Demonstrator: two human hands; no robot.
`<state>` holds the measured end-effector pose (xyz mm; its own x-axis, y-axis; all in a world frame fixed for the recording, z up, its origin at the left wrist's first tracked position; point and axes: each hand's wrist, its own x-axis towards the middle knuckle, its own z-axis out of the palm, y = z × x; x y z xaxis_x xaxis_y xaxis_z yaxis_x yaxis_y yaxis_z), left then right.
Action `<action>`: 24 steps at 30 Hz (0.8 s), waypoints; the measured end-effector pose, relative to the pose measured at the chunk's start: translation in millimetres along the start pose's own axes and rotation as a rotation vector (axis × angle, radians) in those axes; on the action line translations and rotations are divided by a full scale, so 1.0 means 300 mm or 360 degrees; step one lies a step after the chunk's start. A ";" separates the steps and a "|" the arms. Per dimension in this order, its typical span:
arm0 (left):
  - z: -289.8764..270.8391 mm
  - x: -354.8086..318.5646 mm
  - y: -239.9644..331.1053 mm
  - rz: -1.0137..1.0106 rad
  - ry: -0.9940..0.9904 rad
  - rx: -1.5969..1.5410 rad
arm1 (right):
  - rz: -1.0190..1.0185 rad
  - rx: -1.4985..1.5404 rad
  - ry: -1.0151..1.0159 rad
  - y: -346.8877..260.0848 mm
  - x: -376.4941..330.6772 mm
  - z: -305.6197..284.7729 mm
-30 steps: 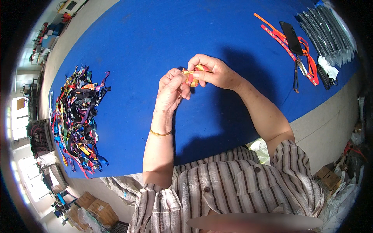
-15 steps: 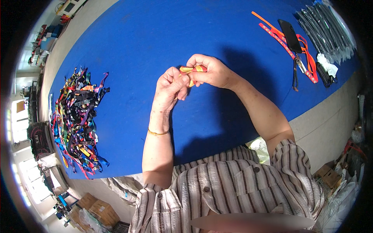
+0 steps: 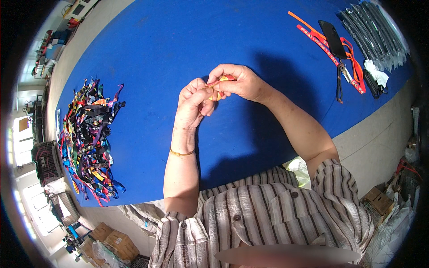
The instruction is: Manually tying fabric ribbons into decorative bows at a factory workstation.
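Both hands meet above the middle of the blue worktop (image 3: 147,49). Left hand (image 3: 193,103) and right hand (image 3: 239,82) each have fingers pinched together on a small orange-red strap (image 3: 218,87). Judged light, limp, thin; best taken near its ends with fingertips. Against half a second ago: hands barely shifted, strap tucked slightly deeper between fingers. Pile of coloured straps (image 3: 91,143) lies near the left edge.

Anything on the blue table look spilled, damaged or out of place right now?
Nothing stands out. Both hands, left hand and right hand, pinch a small orange strap piece above the blue table. The pile of coloured straps is tangled but stays in one heap at the left; the orange lanyards and dark phone lie on the table at the far right.
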<state>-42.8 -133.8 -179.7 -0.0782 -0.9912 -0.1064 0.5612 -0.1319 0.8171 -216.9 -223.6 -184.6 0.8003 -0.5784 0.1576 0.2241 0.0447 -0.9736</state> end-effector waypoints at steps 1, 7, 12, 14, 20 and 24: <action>0.000 -0.001 -0.001 -0.0007 -0.0011 -0.0042 | 0.0008 0.0011 -0.0004 -0.002 -0.002 -0.002; -0.019 -0.005 -0.004 -0.0011 -0.0155 -0.0146 | -0.0067 0.0053 -0.0032 0.005 -0.005 -0.007; -0.030 -0.002 0.000 -0.0029 -0.0278 -0.0266 | -0.0166 -0.0084 -0.0002 -0.002 -0.007 -0.015; -0.038 -0.004 -0.002 -0.0076 -0.0229 -0.0340 | -0.0536 -0.0555 0.0010 -0.017 -0.005 -0.013; -0.038 0.006 -0.007 -0.0148 -0.0071 -0.0170 | -0.0548 -0.0735 0.0037 -0.012 -0.008 -0.011; -0.039 0.004 0.006 -0.0142 -0.0025 -0.0176 | -0.0279 -0.0468 0.0019 -0.042 -0.014 -0.001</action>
<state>-32.0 -135.2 -184.9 -0.1440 -0.9755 -0.1661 0.6390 -0.2199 0.7371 -223.3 -222.1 -173.2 0.7568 -0.5661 0.3268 0.1865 -0.2922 -0.9380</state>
